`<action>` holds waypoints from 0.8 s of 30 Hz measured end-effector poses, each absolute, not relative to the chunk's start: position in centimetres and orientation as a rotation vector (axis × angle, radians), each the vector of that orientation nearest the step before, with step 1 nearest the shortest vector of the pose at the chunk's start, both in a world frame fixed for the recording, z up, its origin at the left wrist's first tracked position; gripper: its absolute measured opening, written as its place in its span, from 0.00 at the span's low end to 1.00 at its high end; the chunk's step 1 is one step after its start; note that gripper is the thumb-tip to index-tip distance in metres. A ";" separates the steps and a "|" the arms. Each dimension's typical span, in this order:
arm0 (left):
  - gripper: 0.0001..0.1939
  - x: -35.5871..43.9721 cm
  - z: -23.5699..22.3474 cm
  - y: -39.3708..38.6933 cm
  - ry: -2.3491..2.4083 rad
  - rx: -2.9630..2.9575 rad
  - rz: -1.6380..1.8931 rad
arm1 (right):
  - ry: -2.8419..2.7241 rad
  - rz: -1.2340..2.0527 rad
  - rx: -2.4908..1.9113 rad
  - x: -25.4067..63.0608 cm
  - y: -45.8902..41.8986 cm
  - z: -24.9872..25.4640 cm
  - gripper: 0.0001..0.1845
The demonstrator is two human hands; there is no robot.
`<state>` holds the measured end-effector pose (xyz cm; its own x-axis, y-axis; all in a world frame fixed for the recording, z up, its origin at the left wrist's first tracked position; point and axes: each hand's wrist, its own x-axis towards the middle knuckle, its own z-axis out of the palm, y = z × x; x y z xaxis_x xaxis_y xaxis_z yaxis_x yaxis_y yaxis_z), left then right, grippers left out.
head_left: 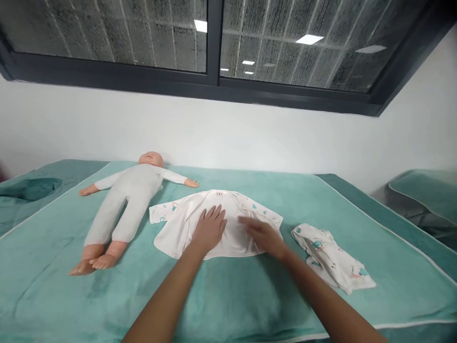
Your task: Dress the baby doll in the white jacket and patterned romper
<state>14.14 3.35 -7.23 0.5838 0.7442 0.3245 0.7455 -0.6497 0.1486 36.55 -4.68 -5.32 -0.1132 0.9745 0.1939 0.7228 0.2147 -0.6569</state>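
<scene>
A white baby shirt (232, 240) lies spread on the green bed cover, its plain white inside facing up and its printed sleeves stretched to both sides. My left hand (210, 227) rests flat on the middle of it, fingers extended. Over the shirt's right half is my right hand (262, 233), slightly blurred, with fingers stretched to the left and nothing visible in them. Whether it touches the cloth I cannot tell. To the right lies a folded, printed white baby garment (330, 255), apart from both hands.
A baby doll (137, 183) in a white bodysuit lies on its back at the left, arms spread. Green bedding (107, 305) with white piping covers the surface. Behind stand a white wall (232, 133) and a dark-framed window (214, 81). A green cushion-like piece (428, 193) is at the far right.
</scene>
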 end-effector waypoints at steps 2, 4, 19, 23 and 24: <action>0.25 14.2 -7.1 3.2 -1.297 -2.813 -0.568 | -1.462 0.361 -1.768 40.0 -4.8 -5.1 0.24; 0.26 14.2 -7.0 3.1 -1.289 -2.827 -0.569 | -1.257 0.161 -1.954 42.9 -4.6 -5.3 0.25; 0.27 14.2 -7.1 3.3 -1.346 -2.880 -0.642 | -1.108 0.155 -1.942 50.0 3.2 -5.7 0.21; 0.29 14.2 -7.0 3.4 -1.352 -2.881 -0.659 | -1.046 0.076 -1.893 50.3 5.7 -6.2 0.20; 0.28 14.3 -7.0 3.5 -1.355 -2.879 -0.648 | -1.037 0.058 -1.887 50.2 6.1 -6.4 0.20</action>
<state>14.26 3.48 -6.98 0.5733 0.7588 0.3091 0.7169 -0.6472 0.2591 50.24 6.05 -6.44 0.6397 0.6762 0.3654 0.6313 -0.1912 -0.7516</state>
